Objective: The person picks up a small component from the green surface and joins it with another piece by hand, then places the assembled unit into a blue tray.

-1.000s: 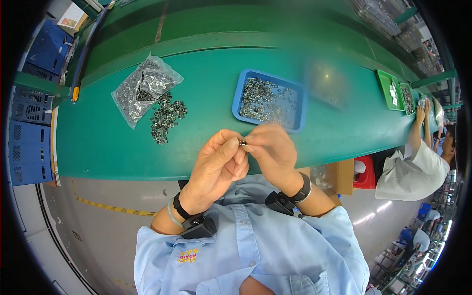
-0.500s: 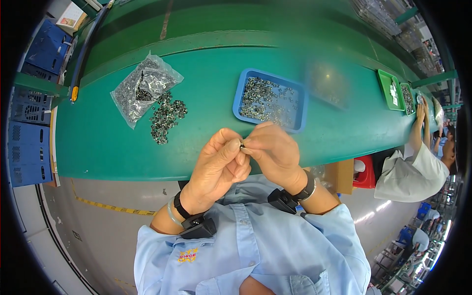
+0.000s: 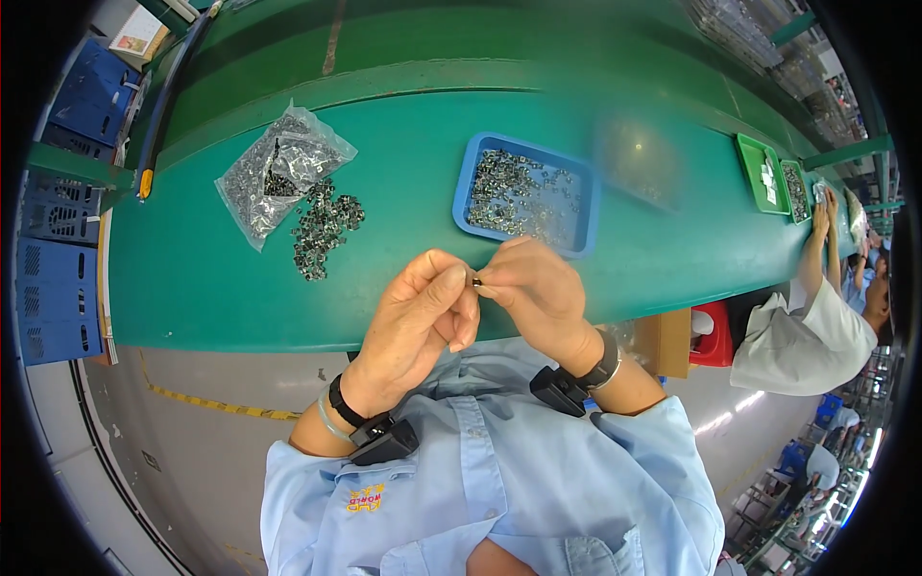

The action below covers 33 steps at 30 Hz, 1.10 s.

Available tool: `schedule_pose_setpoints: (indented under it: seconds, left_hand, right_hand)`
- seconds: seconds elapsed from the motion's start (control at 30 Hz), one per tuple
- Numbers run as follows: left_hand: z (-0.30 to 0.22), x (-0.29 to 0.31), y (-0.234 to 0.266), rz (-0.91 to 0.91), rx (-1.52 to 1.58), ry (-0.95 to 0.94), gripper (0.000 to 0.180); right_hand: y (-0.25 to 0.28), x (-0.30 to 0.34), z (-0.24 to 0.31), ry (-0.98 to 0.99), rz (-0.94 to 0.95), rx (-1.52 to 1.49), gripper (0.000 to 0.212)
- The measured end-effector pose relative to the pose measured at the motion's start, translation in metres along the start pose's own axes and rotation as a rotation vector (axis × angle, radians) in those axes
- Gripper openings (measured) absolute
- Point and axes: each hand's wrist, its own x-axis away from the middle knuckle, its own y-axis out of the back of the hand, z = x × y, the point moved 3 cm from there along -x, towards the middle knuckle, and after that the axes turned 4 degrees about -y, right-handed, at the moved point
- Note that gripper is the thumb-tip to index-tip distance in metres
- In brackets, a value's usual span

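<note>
Over the near part of the green table, my left hand [image 3: 408,317] and my right hand [image 3: 540,300] meet at the fingertips. Between them is a small dark part with a shiny edge [image 3: 476,282], too small to name more exactly. Thumb and forefinger of each hand are pinched at it; the left hand's lower fingers curl loosely beneath. Just beyond my right hand stands a blue tray [image 3: 588,216] holding many small metal pieces [image 3: 504,187]. To the left, a loose heap of similar dark and silver pieces [image 3: 327,226] lies beside a clear plastic bag [image 3: 264,178] of them.
A blurred patch covers the table right of the blue tray. Farther right are a green tray [image 3: 762,178] and another person's arms [image 3: 818,235] at the same table. Blue crates [image 3: 60,298] stand at the left, and a cardboard box [image 3: 665,344] is below the table's right edge.
My left hand has shifted slightly left and its lower fingers have loosened downward. The small part now shows more at the right fingertips. My right hand has barely moved.
</note>
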Motion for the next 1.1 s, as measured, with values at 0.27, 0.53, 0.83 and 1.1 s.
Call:
schedule_pose_setpoints:
  seconds: [0.27,0.53,0.83,1.1]
  left_hand:
    - [0.0028,-0.001,-0.0002,0.021,0.056,0.041,0.015]
    - [0.0028,0.0004,0.0011,-0.009,-0.078,0.031,0.017]
    - [0.0016,0.0033,-0.0019,-0.046,-0.048,0.026,0.015]
    - [-0.0005,0.0045,-0.0018,-0.071,-0.121,0.011,0.013]
  right_hand:
    - [-0.0008,0.0034,-0.0006,-0.034,-0.005,-0.049,0.016]
    - [0.0005,0.0063,-0.0023,-0.033,0.014,-0.03,0.017]
    - [0.0005,0.0039,-0.0024,0.054,0.014,0.029,0.017]
    - [0.0007,0.0021,0.0,0.097,0.025,0.075,0.018]
